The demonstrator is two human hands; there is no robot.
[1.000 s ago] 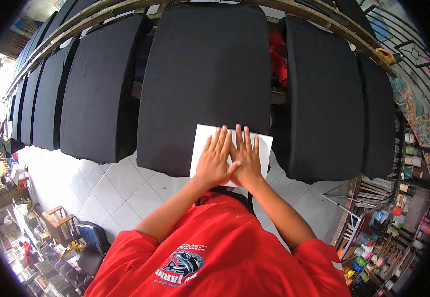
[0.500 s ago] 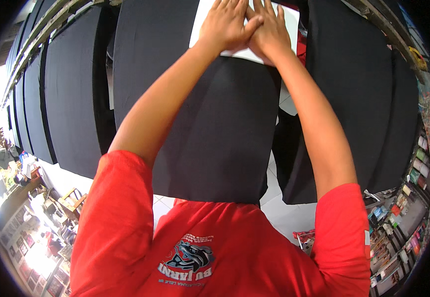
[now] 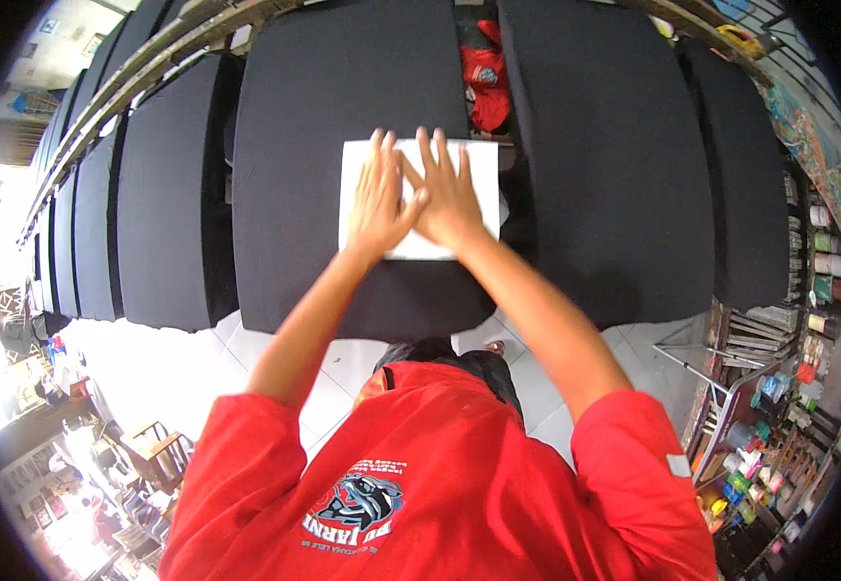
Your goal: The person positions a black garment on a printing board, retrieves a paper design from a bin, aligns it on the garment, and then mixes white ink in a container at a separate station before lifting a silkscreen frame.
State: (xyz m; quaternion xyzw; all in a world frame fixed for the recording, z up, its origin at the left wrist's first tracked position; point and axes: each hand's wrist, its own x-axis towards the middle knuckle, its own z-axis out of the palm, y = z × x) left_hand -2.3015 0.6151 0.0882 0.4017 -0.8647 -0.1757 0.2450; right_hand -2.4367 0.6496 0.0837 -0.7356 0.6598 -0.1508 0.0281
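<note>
While left hand [image 3: 378, 208] and right hand [image 3: 450, 206] overlie a white rectangular sheet [image 3: 484, 184], fingers [image 3: 424, 150] released, smoothing appears underway, next needing even pressure.

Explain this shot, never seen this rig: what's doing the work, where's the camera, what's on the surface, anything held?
There's no robot: these are a person's bare hands. The view comes from the left of two fisheye cameras worn on the head, looking down, so straight edges bend near the rim. Below is the wearer's red shirt. In front, a black-covered panel sits among similar ones. On it lies a white rectangular sheet. The left hand and right hand rest spread on the sheet, left thumb overlapping the right hand; neither grips anything.
</note>
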